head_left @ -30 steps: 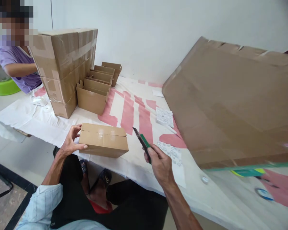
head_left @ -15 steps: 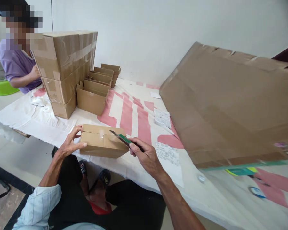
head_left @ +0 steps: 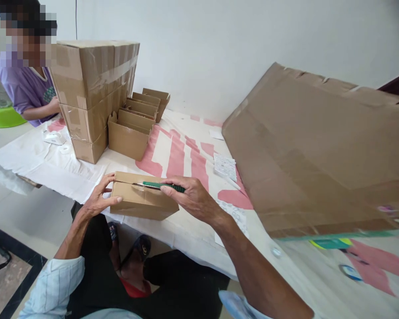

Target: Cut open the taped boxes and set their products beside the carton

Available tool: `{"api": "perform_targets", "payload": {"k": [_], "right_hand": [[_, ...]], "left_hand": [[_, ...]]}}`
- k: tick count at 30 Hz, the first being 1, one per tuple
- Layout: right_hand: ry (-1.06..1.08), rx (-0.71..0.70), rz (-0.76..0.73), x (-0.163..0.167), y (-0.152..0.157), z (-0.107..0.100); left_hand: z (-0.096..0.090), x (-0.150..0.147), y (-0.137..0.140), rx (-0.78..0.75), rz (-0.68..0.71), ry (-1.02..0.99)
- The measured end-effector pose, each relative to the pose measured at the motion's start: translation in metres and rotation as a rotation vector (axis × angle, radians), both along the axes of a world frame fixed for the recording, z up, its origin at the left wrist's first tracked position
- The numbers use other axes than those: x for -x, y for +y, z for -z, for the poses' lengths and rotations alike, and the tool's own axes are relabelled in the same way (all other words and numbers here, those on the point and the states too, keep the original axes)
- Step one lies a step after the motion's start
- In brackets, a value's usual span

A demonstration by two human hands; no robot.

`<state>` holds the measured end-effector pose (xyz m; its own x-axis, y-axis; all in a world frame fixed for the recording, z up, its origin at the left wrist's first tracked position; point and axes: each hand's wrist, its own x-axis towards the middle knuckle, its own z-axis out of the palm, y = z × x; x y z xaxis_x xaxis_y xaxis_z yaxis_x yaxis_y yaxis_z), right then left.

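Observation:
A small closed cardboard box (head_left: pixel 142 201) lies at the table's near edge, with a seam running along its top. My left hand (head_left: pixel 101 197) grips the box's left end, thumb on the near side and fingers at the far corner. In my right hand (head_left: pixel 189 195) is a green utility knife (head_left: pixel 159 184), held almost level over the box top. Its blade lies along the seam near the middle, where a piece of clear tape shows. Part of the knife's handle is hidden in my fingers.
Stacked taped cartons (head_left: pixel 96 97) stand at the left, with several open boxes (head_left: pixel 129 135) beside them. A large carton (head_left: pixel 319 155) fills the right. Printed sheets (head_left: pixel 224 166), a tape roll (head_left: pixel 350 272) and a white mouse-like object (head_left: pixel 55 137) lie about. A person (head_left: pixel 29 88) sits at far left.
My right hand has swung the knife from a slant above the box's right part down onto the top seam, pointing left. My left hand keeps its hold on the box.

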<state>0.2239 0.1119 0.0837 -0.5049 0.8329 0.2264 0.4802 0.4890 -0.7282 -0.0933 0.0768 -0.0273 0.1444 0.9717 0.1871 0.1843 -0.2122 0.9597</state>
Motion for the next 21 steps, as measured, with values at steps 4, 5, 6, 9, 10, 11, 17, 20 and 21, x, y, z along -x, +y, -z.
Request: {"api": "perform_targets", "payload": {"k": [4,5,6,9,10,11,17,20,21], "right_hand": [[-0.039,-0.028,-0.031,0.007,0.006,-0.004],[-0.045,-0.031,-0.04,0.008,0.007,-0.005],[-0.053,-0.034,-0.048,0.009,0.008,-0.006],[-0.083,-0.037,-0.063,0.011,0.011,-0.009],[-0.094,-0.04,-0.064,0.012,0.012,-0.01],[-0.103,-0.044,-0.066,0.013,0.013,-0.011],[-0.176,-0.117,-0.092,0.014,0.017,-0.021],[-0.276,-0.182,-0.118,0.011,0.019,-0.03],[-0.327,-0.204,-0.123,0.011,0.02,-0.033]], "left_hand": [[0.0,-0.001,-0.001,0.011,-0.004,0.011],[0.0,-0.001,-0.001,0.013,-0.007,0.01],[0.001,-0.001,-0.001,0.014,-0.008,0.009],[0.001,-0.002,-0.002,0.012,-0.013,0.009],[0.002,-0.002,-0.002,0.012,-0.014,0.011],[0.002,-0.002,-0.002,0.012,-0.016,0.013],[0.005,-0.001,-0.002,0.006,-0.016,0.009],[0.004,-0.001,-0.001,0.011,-0.012,0.024],[0.003,-0.001,-0.001,0.011,-0.013,0.028]]}}
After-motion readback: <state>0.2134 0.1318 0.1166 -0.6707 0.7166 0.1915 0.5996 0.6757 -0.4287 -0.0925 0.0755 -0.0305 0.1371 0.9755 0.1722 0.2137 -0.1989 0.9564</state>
